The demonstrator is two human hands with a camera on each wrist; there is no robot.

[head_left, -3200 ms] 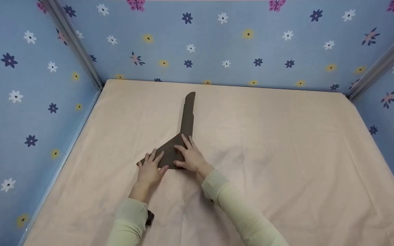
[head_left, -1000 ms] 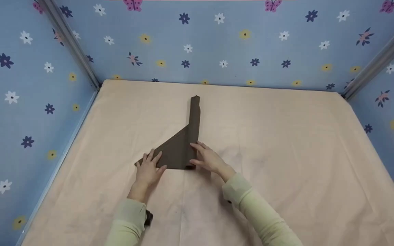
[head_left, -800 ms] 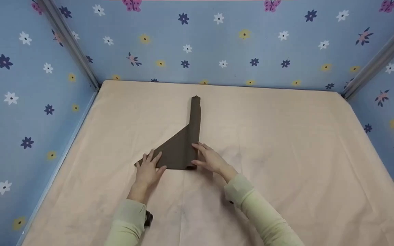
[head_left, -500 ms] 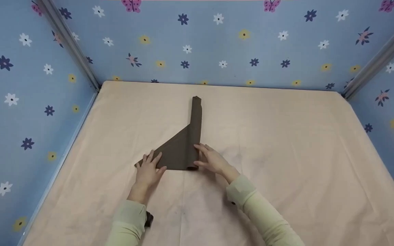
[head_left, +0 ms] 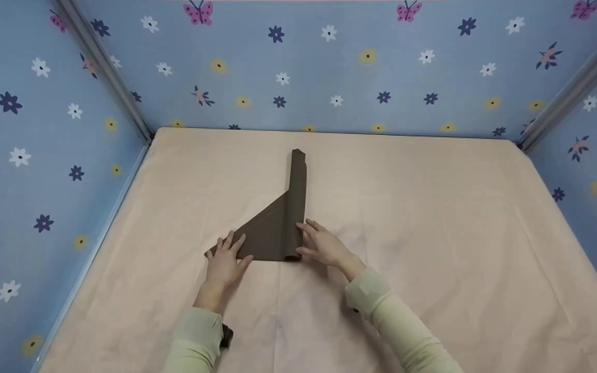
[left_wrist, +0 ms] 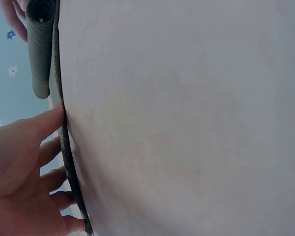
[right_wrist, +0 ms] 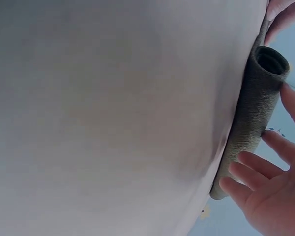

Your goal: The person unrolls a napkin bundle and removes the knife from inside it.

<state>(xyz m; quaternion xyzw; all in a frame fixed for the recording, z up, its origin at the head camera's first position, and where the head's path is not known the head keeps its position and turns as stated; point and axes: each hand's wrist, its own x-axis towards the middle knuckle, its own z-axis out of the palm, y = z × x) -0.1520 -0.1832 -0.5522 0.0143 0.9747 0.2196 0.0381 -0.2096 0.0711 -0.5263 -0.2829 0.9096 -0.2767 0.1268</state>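
A dark olive-brown cloth (head_left: 265,235) lies on the covered table, its left part a flat triangle. Its right side forms a long roll (head_left: 296,202) that reaches toward the back wall. In the right wrist view the near end of the roll (right_wrist: 253,118) shows a hollow centre. My left hand (head_left: 224,264) rests with spread fingers on the triangle's left corner, thumb along the front edge. My right hand (head_left: 327,247) touches the roll's right side near its front end. Its fingers look extended, with thumb and fingertips against the cloth.
A pale peach cover (head_left: 433,217) with soft creases spreads over the table. Blue panels (head_left: 329,67) with flower and butterfly prints stand at the back and both sides. Grey metal posts (head_left: 109,72) mark the back corners.
Compared with about three seconds ago, my right hand and the roll have shifted right, and the long strip looks narrower and rounder. My left hand has stayed on the same corner.
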